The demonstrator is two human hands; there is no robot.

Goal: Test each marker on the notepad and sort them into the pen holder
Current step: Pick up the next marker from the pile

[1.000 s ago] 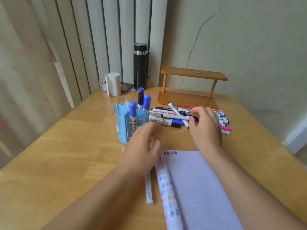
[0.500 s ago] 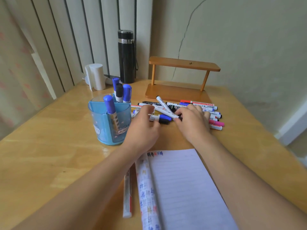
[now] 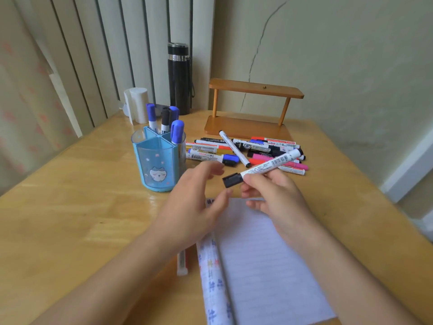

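My right hand (image 3: 273, 195) grips a white marker with a black cap (image 3: 264, 167), lifted above the top of the open lined notepad (image 3: 264, 266). Its cap end points left toward my left hand (image 3: 194, 202), whose relaxed fingers reach close to the cap without touching it. A blue pen holder (image 3: 155, 165) stands left of my hands with several blue and black markers upright in its rear compartments. A pile of several markers (image 3: 246, 151) lies on the table behind my hands.
A wooden shelf stand (image 3: 253, 109) sits behind the pile, near the wall. A black flask (image 3: 179, 78) and a white roll (image 3: 138, 104) stand at the back left. One white marker (image 3: 182, 261) lies left of the notepad, partly under my left forearm.
My right hand has lifted a black-capped marker out of the pile and brought it toward the notepad. My left hand has drawn back from the pile toward the cap.
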